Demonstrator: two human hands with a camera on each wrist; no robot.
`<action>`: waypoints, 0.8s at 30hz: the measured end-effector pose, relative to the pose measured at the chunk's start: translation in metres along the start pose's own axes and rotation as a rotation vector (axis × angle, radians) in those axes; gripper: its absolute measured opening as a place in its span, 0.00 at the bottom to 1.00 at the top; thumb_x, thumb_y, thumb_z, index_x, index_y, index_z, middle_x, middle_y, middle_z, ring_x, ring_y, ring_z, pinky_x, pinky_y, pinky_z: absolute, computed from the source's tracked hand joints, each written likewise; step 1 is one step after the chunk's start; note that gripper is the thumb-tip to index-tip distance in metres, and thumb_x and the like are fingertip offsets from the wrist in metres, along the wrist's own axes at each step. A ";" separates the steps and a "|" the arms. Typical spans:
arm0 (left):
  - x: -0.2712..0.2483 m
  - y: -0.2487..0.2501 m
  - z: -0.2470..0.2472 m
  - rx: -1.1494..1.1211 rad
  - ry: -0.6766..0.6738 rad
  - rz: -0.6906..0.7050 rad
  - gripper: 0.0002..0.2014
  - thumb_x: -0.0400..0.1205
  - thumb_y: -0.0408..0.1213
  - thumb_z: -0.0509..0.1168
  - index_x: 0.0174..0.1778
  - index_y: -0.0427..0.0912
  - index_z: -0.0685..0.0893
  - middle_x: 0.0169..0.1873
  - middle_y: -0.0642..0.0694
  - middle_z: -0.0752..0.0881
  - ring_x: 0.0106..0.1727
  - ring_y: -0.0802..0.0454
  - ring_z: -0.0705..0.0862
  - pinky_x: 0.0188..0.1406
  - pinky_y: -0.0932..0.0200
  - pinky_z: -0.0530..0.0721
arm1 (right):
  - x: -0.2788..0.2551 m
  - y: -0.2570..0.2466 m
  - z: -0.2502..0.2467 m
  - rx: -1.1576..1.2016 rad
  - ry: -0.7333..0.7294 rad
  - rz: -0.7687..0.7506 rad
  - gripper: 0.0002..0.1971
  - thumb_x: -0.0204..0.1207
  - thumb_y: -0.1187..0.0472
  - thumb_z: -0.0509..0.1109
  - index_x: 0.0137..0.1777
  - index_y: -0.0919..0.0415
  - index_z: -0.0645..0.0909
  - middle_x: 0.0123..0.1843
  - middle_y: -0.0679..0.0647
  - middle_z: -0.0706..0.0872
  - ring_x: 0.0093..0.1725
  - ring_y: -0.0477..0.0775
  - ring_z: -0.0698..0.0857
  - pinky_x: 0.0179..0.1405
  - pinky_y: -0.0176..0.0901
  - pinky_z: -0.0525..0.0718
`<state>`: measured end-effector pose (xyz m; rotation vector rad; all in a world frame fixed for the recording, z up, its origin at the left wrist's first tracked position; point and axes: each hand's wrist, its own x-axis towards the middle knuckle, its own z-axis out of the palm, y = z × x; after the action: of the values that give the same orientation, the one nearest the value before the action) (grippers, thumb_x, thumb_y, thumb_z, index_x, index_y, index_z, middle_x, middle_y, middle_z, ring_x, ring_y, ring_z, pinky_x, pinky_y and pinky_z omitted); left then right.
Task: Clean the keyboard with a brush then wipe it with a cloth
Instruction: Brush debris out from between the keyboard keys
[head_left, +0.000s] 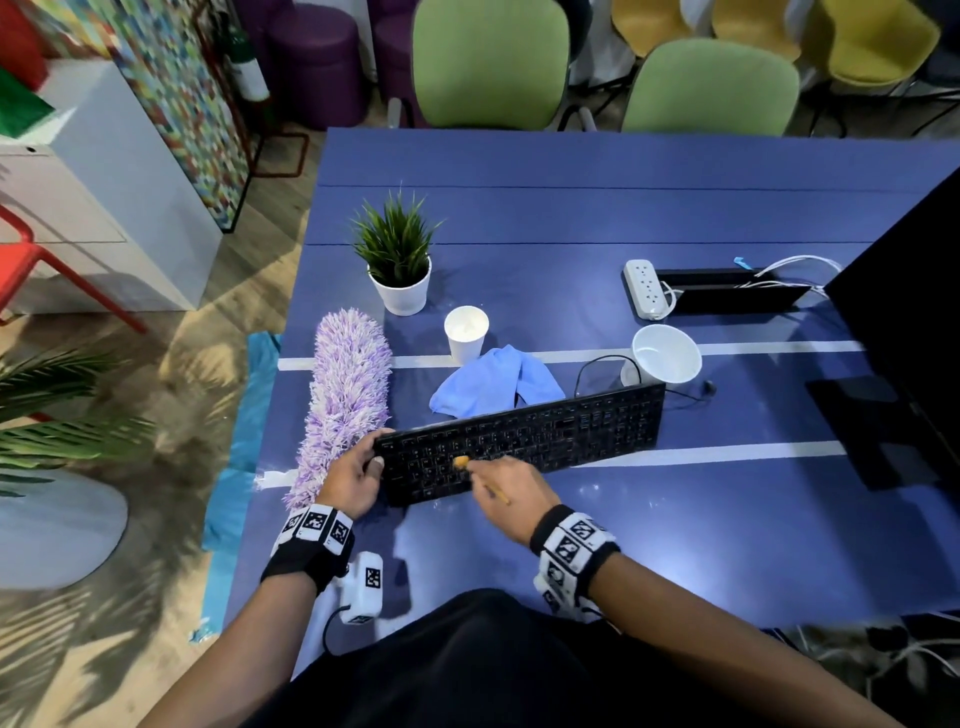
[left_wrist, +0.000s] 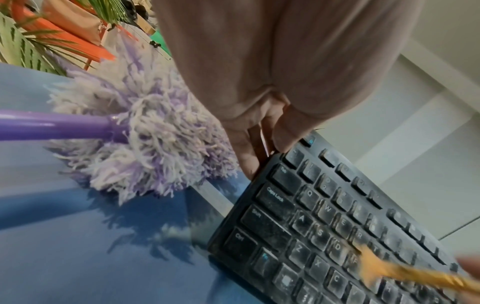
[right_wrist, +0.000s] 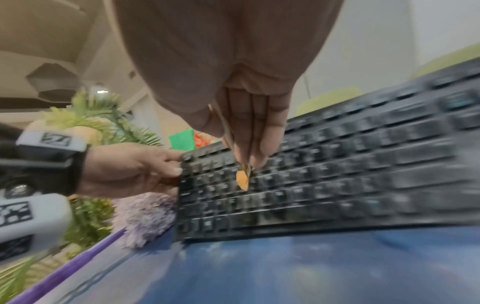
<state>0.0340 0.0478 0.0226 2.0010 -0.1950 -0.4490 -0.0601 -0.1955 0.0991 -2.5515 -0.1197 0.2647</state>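
A dusty black keyboard (head_left: 524, 439) lies slanted on the blue table (head_left: 675, 519). My left hand (head_left: 358, 473) grips its left end, thumb on top and fingers at the edge; the same grip shows in the left wrist view (left_wrist: 259, 144). My right hand (head_left: 506, 491) pinches a thin brush with orange bristles (head_left: 460, 461), and the bristles touch the keys near the left middle (right_wrist: 242, 181). In the left wrist view the bristles (left_wrist: 374, 265) sit around the F key of the keyboard (left_wrist: 324, 226). A light blue cloth (head_left: 493, 384) lies crumpled just behind the keyboard.
A purple fluffy duster (head_left: 348, 395) lies left of the keyboard, against my left hand. Behind stand a potted plant (head_left: 397, 260), a paper cup (head_left: 466, 332), a white bowl (head_left: 665, 353) and a power strip (head_left: 644, 288). A dark monitor (head_left: 904, 332) fills the right side.
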 end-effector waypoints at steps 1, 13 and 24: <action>0.001 -0.002 0.000 -0.007 0.004 -0.013 0.25 0.86 0.18 0.56 0.74 0.46 0.77 0.61 0.40 0.88 0.65 0.43 0.84 0.78 0.35 0.75 | -0.007 0.013 -0.008 0.009 0.028 0.073 0.20 0.80 0.59 0.56 0.68 0.48 0.78 0.37 0.60 0.87 0.38 0.55 0.83 0.44 0.47 0.86; -0.006 0.008 0.002 -0.017 0.012 -0.023 0.23 0.87 0.18 0.55 0.77 0.36 0.74 0.59 0.41 0.86 0.65 0.44 0.82 0.75 0.47 0.74 | -0.012 0.013 -0.008 0.078 0.077 0.029 0.14 0.81 0.59 0.60 0.63 0.56 0.83 0.43 0.64 0.89 0.42 0.61 0.86 0.47 0.45 0.82; -0.002 0.005 0.001 -0.018 0.020 -0.048 0.23 0.87 0.19 0.56 0.75 0.42 0.76 0.59 0.42 0.87 0.62 0.47 0.82 0.77 0.35 0.76 | -0.038 0.103 -0.053 0.169 0.441 0.470 0.12 0.77 0.62 0.64 0.54 0.51 0.88 0.39 0.57 0.91 0.36 0.56 0.87 0.43 0.49 0.89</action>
<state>0.0323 0.0456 0.0274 1.9953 -0.1305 -0.4591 -0.0829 -0.3146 0.0925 -2.3735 0.6452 -0.1144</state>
